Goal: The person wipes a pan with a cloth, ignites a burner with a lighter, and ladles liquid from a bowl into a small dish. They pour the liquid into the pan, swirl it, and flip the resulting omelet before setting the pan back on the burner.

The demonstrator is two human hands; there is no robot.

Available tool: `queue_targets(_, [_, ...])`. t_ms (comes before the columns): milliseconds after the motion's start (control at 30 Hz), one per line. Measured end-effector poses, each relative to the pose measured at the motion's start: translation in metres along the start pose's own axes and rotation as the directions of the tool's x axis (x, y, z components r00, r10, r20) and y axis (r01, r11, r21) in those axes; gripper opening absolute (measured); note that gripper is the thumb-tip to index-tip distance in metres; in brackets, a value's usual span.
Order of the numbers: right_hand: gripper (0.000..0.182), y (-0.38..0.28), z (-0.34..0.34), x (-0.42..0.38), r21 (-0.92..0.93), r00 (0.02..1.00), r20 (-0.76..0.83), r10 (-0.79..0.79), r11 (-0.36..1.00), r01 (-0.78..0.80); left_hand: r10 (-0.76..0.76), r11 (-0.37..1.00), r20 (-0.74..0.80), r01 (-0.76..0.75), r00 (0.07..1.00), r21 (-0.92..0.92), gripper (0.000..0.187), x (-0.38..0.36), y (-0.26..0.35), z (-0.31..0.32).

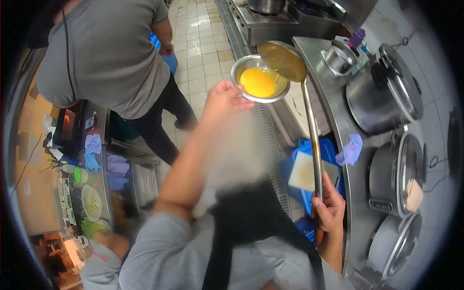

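My left hand [226, 100] grips the near left rim of a small metal bowl [278, 98], thumb on the edge and fingers below. Bright yellow liquid [257, 82], like beaten egg, lies in the bowl. In my right hand [330, 207] is the lower end of a long-handled ladle [312, 130], its wooden grip showing below the fist. The ladle's broad head is tilted over the right side of the bowl and overlaps its rim in this view. A thin yellowish streak shows on the bowl's inner wall near the ladle.
Large lidded pots [372, 104] and cookers [384, 181] line the steel counter [332, 118] on the right. A blue bin [302, 150] with a white board [307, 171] stands below. A person [111, 58] in grey stands at front left. A stove [266, 24] is ahead.
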State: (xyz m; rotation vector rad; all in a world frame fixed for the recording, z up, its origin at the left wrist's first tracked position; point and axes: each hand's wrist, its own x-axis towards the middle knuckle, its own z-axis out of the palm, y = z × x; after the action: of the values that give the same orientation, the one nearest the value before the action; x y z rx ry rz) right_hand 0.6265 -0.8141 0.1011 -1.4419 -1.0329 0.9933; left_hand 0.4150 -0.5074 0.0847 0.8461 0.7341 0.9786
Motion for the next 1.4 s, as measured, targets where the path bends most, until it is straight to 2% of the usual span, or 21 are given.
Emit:
queue_targets(100, [0.059, 0.002, 0.007, 0.049, 0.093, 0.997, 0.067, 0.032, 0.995, -0.038, -0.032, 0.999, -0.066, 0.033, 0.997, 0.008, 0.008, 0.038, 0.004, -0.022])
queue_targets(233, [0.056, 0.013, 0.004, 0.131, -0.044, 0.988, 0.151, -0.033, 0.998, 0.04, 0.023, 0.999, -0.126, -0.017, 0.992, 0.049, 0.004, 0.1, 0.007, -0.045])
queue_targets(300, [0.056, 0.011, 0.003, 0.169, -0.014, 0.979, 0.192, 0.071, 0.997, -0.069, 0.05, 0.998, -0.133, -0.044, 0.99, 0.05, 0.004, 0.134, 0.004, -0.064])
queue_targets(333, [0.056, 0.012, 0.004, 0.191, -0.013, 0.978, 0.202, 0.044, 0.999, -0.042, 0.246, 0.926, -0.002, -0.234, 0.969, 0.296, 0.005, 0.159, -0.004, -0.085])
queue_targets(367, [0.057, 0.011, 0.006, 0.213, -0.016, 0.976, 0.218, 0.022, 1.0, -0.019, 0.393, 0.763, 0.161, -0.419, 0.905, 0.492, 0.006, 0.175, -0.001, -0.091])
queue_targets(400, [0.057, 0.006, 0.008, 0.235, -0.021, 0.974, 0.226, 0.02, 1.0, -0.016, 0.4, 0.764, 0.153, -0.42, 0.904, 0.49, 0.006, 0.189, 0.001, -0.097])
queue_targets(467, [0.057, -0.005, 0.015, 0.281, -0.009, 0.966, 0.252, 0.059, 0.998, -0.058, 0.148, 0.959, -0.26, -0.074, 0.954, 0.273, 0.006, 0.21, 0.019, -0.096])
queue_targets(500, [0.057, -0.009, 0.017, 0.302, -0.015, 0.963, 0.261, 0.061, 0.998, -0.059, 0.15, 0.961, -0.269, -0.076, 0.951, 0.267, 0.006, 0.229, 0.016, -0.11])
queue_targets(533, [0.059, -0.012, 0.021, 0.324, -0.009, 0.956, 0.285, 0.067, 0.998, -0.068, 0.335, 0.75, -0.112, -0.192, 0.936, 0.633, 0.006, 0.253, 0.007, -0.132])
queue_targets(567, [0.061, -0.014, 0.026, 0.346, -0.001, 0.949, 0.308, 0.069, 0.997, -0.072, 0.437, 0.392, 0.105, -0.294, 0.893, 0.872, 0.006, 0.272, 0.014, -0.14])
queue_targets(600, [0.061, -0.016, 0.031, 0.365, 0.007, 0.945, 0.314, 0.089, 0.995, -0.096, 0.446, 0.388, 0.103, -0.296, 0.889, 0.873, 0.006, 0.292, 0.019, -0.146])
queue_targets(633, [0.061, -0.015, 0.038, 0.382, 0.009, 0.944, 0.315, 0.094, 0.995, -0.102, 0.444, 0.672, -0.011, -0.325, 0.896, 0.665, 0.006, 0.301, 0.03, -0.136])
queue_targets(667, [0.059, -0.016, 0.044, 0.394, 0.003, 0.951, 0.294, 0.097, 0.995, -0.102, 0.387, 0.873, -0.122, -0.321, 0.914, 0.367, 0.006, 0.305, 0.036, -0.127])
queue_targets(700, [0.058, -0.02, 0.049, 0.413, -0.008, 0.958, 0.277, 0.077, 0.997, -0.078, 0.39, 0.874, -0.123, -0.325, 0.912, 0.361, 0.006, 0.317, 0.047, -0.124])
queue_targets(767, [0.058, -0.01, 0.058, 0.438, 0.014, 0.956, 0.287, 0.061, 0.998, -0.068, 0.139, 0.99, -0.25, -0.132, 0.958, 0.044, 0.007, 0.343, 0.069, -0.12])
queue_targets(867, [0.058, -0.01, 0.076, 0.477, 0.008, 0.964, 0.266, 0.029, 0.999, -0.033, 0.128, 0.991, -0.258, -0.134, 0.958, -0.008, 0.01, 0.386, 0.095, -0.117])
queue_targets(967, [0.059, -0.014, 0.083, 0.517, 0.052, 0.955, 0.273, 0.116, 0.989, -0.135, 0.112, 0.993, -0.272, -0.116, 0.956, 0.003, 0.01, 0.434, 0.102, -0.127])
queue_targets(1033, [0.061, 0.001, 0.087, 0.554, -0.009, 0.963, 0.265, -0.041, 0.999, 0.045, 0.148, 0.989, -0.263, -0.147, 0.953, 0.024, 0.01, 0.475, 0.1, -0.143])
queue_targets(1067, [0.059, -0.009, 0.088, 0.571, 0.026, 0.963, 0.26, 0.072, 0.996, -0.082, 0.176, 0.984, -0.258, -0.169, 0.95, 0.049, 0.01, 0.494, 0.097, -0.151])
queue_targets(1133, [0.059, -0.008, 0.091, 0.609, 0.055, 0.951, 0.287, 0.113, 0.989, -0.134, 0.179, 0.984, -0.286, -0.171, 0.941, 0.055, 0.01, 0.533, 0.096, -0.168])
queue_targets(1400, [0.062, -0.028, 0.122, 0.779, 0.235, 0.865, 0.484, 0.131, 0.933, -0.273, 0.268, 0.962, -0.438, -0.215, 0.858, 0.167, 0.01, 0.628, 0.127, -0.237])
